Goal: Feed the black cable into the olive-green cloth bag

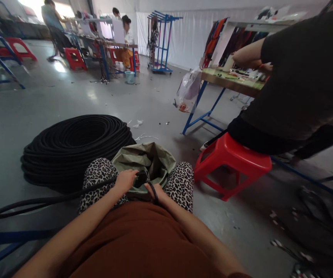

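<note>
My left hand (126,180) is closed around a thick black cord (97,187) and holds its end over the sack. The cord runs left across my knee and bends back in a long loop near the floor. In my right hand (157,192) is a pair of scissors (147,177) with black handles; the blades point up beside the cord's end. Whether the blades touch the cord I cannot tell. Between my knees stands an open olive-green sack (163,158), its inside mostly in shadow.
A big coil of black cord (53,150) lies on the floor at the left. Close on my right, a person in dark clothes sits on a red stool (233,162) at a worktable (218,79). A plastic bag (188,90) hangs from the table. Farther back is a blue rack (163,42).
</note>
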### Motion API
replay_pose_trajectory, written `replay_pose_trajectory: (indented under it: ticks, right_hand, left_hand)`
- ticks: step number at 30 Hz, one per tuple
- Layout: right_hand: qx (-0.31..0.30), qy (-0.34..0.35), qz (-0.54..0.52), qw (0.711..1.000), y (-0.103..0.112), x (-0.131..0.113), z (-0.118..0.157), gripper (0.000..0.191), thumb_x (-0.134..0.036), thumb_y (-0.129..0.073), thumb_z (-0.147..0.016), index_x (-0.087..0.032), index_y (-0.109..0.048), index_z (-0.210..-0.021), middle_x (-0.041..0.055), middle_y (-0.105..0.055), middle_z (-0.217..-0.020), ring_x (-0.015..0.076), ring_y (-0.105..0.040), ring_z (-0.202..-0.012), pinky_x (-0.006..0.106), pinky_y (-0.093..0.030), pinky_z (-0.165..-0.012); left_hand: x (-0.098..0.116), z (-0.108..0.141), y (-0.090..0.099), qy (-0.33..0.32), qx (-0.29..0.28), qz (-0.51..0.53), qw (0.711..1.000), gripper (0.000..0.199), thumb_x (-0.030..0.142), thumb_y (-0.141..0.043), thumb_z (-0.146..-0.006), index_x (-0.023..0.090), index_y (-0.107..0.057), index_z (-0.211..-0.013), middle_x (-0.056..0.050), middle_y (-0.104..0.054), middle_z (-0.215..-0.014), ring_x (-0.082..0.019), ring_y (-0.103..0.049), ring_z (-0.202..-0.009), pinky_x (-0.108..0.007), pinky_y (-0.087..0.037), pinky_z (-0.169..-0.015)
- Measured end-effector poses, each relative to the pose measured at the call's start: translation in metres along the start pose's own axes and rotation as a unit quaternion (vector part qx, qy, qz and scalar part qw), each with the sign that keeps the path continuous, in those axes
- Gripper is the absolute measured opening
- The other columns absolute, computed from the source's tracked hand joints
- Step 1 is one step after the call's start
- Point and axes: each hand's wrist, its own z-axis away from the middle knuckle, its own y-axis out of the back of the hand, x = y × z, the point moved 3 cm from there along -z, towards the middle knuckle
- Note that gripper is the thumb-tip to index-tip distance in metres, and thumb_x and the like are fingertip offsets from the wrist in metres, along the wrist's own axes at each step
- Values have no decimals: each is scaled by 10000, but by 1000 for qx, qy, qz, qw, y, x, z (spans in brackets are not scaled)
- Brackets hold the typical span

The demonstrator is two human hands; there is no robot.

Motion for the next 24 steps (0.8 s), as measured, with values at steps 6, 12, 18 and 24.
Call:
replay_pose_trajectory:
  ticks: [6, 12, 18, 24]
  right_hand:
    - [-12, -14, -4, 1000, 0, -1, 2, 517, -412, -536, -953, -181, -487, -493, 10, -466, -438, 126, -488, -437, 219, -356, -462]
    - [-14, -28, 5, 1000, 0, -1, 1, 478, -368, -562, -937, -177, -490, -505, -1, -450, -439, 119, -473, -435, 214, -326, -441]
    - [-22, -15, 17, 999, 3, -7, 6, 449, -318, -583, -920, -167, -498, -506, -10, -437, -433, 113, -461, -459, 211, -321, -465]
    - [-33, -2, 1, 999, 5, -14, 13, 417, -317, -625, -897, -166, -506, -527, -19, -438, -433, 106, -458, -448, 201, -322, -449]
  left_hand:
    - [-3, -3, -3, 2, 7, 8, 1000, 323, 217, -491, -919, 248, -668, -1187, -86, -723, -1086, -199, -655, -980, -305, -459, -871]
    - [-8, -6, -9, -17, -1, -26, 1000, 330, 222, -486, -922, 260, -662, -1200, -86, -720, -1073, -213, -647, -996, -317, -453, -853]
    - [-11, -6, -10, -20, -3, -31, 999, 320, 208, -488, -917, 270, -678, -1167, -86, -717, -1059, -224, -631, -1004, -333, -444, -859]
    - [-16, -6, -9, -26, 22, -34, 999, 333, 183, -469, -916, 269, -687, -1152, -81, -713, -1058, -222, -620, -1017, -337, -424, -876]
